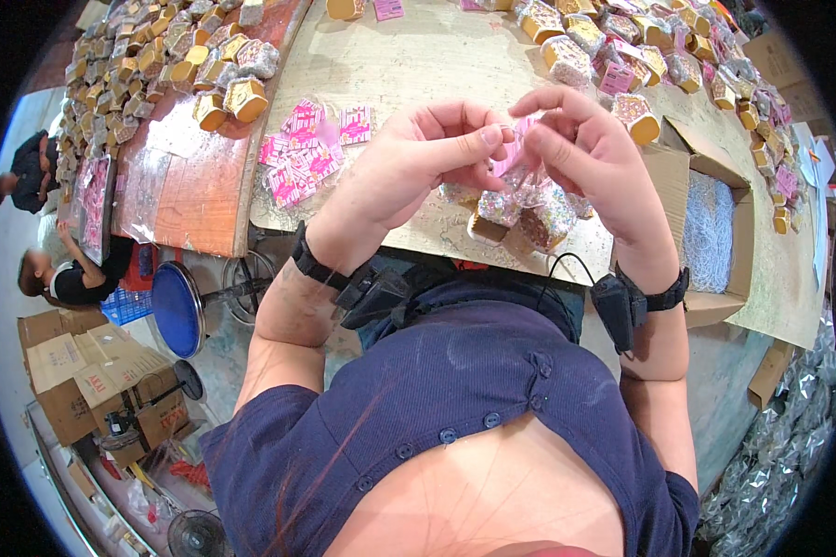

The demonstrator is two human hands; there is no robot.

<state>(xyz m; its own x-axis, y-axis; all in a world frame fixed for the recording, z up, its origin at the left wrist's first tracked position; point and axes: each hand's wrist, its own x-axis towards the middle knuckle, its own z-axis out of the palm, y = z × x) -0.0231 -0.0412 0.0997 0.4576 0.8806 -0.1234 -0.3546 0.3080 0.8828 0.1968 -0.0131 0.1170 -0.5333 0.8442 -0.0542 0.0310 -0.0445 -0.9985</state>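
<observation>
Over the table's near edge, my left hand [450, 144] has thumb and forefinger pinched together; what lies in the pinch is too small to make out. My right hand [576, 139] is closed beside it, its bent fingers on a small pink tag [511, 153] that shows between the two hands. Just below them sit several glittery house-shaped ornaments [502, 209] with brown and gold faces, partly hidden by my fingers. A pile of pink and white printed tags [302, 153] lies on the table left of my left wrist.
An open cardboard box [743, 241] of white strings [709, 232] stands right of my right forearm. More gold ornaments [567, 60] heap up at the far right and on the red-brown table [195, 200] at left. A blue stool [176, 309] and two people are further left.
</observation>
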